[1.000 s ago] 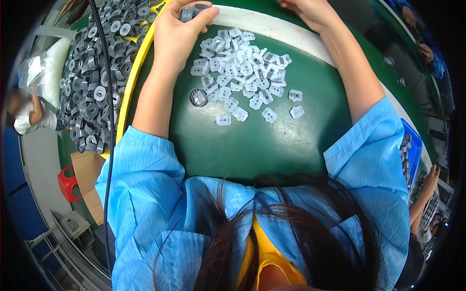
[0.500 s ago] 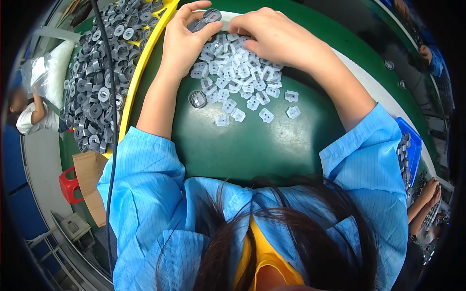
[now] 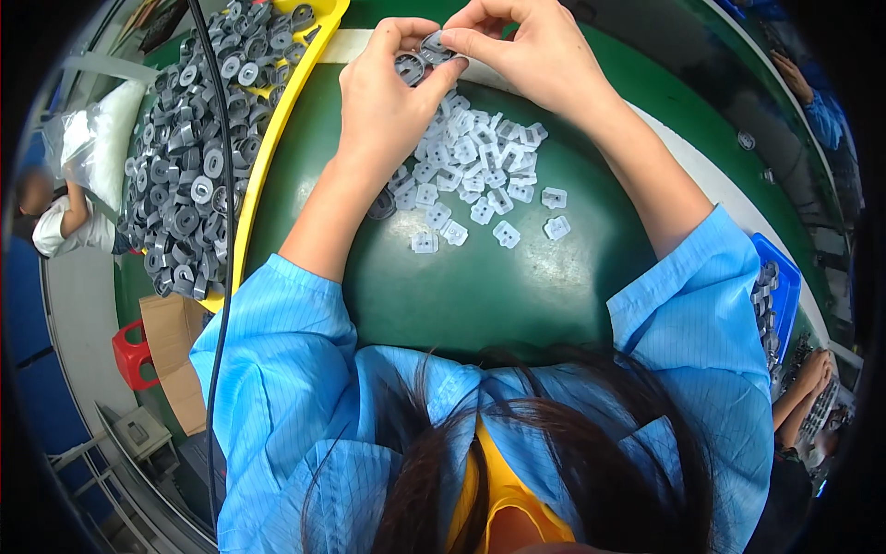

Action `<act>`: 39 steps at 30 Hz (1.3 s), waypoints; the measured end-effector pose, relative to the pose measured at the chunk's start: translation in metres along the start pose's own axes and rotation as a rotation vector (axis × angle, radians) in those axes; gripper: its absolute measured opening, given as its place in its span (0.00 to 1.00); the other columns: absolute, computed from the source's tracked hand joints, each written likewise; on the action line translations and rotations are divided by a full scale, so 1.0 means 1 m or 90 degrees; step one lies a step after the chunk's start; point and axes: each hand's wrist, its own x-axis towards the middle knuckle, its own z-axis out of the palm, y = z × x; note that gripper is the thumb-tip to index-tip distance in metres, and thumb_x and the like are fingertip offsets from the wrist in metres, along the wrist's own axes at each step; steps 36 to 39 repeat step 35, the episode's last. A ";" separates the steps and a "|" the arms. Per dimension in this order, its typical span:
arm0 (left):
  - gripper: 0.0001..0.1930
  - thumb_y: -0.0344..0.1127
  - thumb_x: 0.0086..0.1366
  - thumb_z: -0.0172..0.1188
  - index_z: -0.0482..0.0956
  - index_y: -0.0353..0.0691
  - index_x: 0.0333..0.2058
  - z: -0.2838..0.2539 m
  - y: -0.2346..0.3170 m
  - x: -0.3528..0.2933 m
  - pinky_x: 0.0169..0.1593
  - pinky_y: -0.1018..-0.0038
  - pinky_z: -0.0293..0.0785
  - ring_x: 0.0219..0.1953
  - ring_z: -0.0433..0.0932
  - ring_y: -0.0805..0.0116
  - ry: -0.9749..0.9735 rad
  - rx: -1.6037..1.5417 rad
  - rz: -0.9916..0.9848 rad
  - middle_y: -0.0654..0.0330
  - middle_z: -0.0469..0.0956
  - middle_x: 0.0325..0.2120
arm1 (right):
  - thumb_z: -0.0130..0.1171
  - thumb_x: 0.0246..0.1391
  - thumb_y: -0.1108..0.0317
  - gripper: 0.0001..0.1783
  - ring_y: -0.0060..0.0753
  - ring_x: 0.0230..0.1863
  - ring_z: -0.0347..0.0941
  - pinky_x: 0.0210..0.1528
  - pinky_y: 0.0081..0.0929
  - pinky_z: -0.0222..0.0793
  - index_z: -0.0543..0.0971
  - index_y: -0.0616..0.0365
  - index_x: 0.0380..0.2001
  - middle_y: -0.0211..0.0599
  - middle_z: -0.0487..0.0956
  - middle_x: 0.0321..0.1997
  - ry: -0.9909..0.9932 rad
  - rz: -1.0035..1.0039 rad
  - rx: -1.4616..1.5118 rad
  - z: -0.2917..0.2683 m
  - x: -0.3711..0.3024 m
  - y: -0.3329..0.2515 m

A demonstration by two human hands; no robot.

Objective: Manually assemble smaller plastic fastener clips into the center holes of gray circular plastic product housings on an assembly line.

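My left hand (image 3: 392, 111) is closed around two grey round plastic parts: one grey part (image 3: 409, 68) sits low in the fingers, and another grey part (image 3: 436, 48) is held up by the fingertips. Meeting it from the right, my right hand (image 3: 540, 60) has thumb and fingers pinched at that upper part's edge; any small piece between them is hidden. Below both hands spreads a pile of small translucent white plastic pieces (image 3: 480, 152), with several strays on its near side. One loose grey part (image 3: 381, 205) lies beside my left forearm, partly covered by it.
A yellow tray (image 3: 268, 148) heaped with grey round parts (image 3: 185, 175) stands on the left of the green table (image 3: 461, 295). A black cable (image 3: 221, 185) hangs across it. At the right is a blue bin (image 3: 784, 286) with grey parts. Other people work at both sides.
My right hand has left the translucent pile and come up to the grey part in my left hand. The left hand has shifted right, bringing its grey parts to the right fingertips.
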 end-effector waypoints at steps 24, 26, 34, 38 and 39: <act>0.19 0.32 0.45 0.75 0.80 0.38 0.37 -0.009 -0.006 0.004 0.40 0.69 0.74 0.37 0.77 0.62 -0.017 -0.027 0.190 0.60 0.75 0.32 | 0.65 0.54 0.67 0.09 0.15 0.28 0.76 0.35 0.13 0.75 0.80 0.61 0.34 0.31 0.81 0.31 -0.218 0.232 0.393 -0.012 0.006 0.033; 0.17 0.33 0.45 0.75 0.83 0.40 0.36 -0.013 -0.008 0.007 0.38 0.71 0.75 0.35 0.77 0.64 -0.050 -0.052 0.207 0.60 0.76 0.31 | 0.67 0.52 0.67 0.10 0.17 0.28 0.77 0.37 0.13 0.75 0.80 0.60 0.33 0.31 0.81 0.31 -0.274 0.210 0.322 -0.022 0.009 0.030; 0.19 0.28 0.47 0.74 0.84 0.40 0.41 -0.009 -0.003 0.004 0.43 0.76 0.73 0.38 0.76 0.68 -0.002 -0.053 0.163 0.62 0.76 0.33 | 0.65 0.46 0.71 0.12 0.20 0.28 0.74 0.33 0.19 0.71 0.80 0.62 0.36 0.34 0.80 0.27 -0.085 0.062 0.298 0.005 0.004 0.020; 0.19 0.28 0.49 0.74 0.83 0.41 0.42 -0.010 -0.004 0.006 0.44 0.76 0.72 0.39 0.76 0.67 -0.019 -0.088 0.154 0.62 0.76 0.35 | 0.64 0.47 0.71 0.15 0.20 0.29 0.74 0.34 0.19 0.71 0.79 0.60 0.40 0.34 0.80 0.28 -0.134 0.131 0.429 0.003 0.007 0.027; 0.19 0.28 0.49 0.74 0.83 0.41 0.42 -0.010 -0.004 0.006 0.44 0.76 0.72 0.39 0.76 0.67 -0.019 -0.088 0.154 0.62 0.76 0.35 | 0.64 0.47 0.71 0.15 0.20 0.29 0.74 0.34 0.19 0.71 0.79 0.60 0.40 0.34 0.80 0.28 -0.134 0.131 0.429 0.003 0.007 0.027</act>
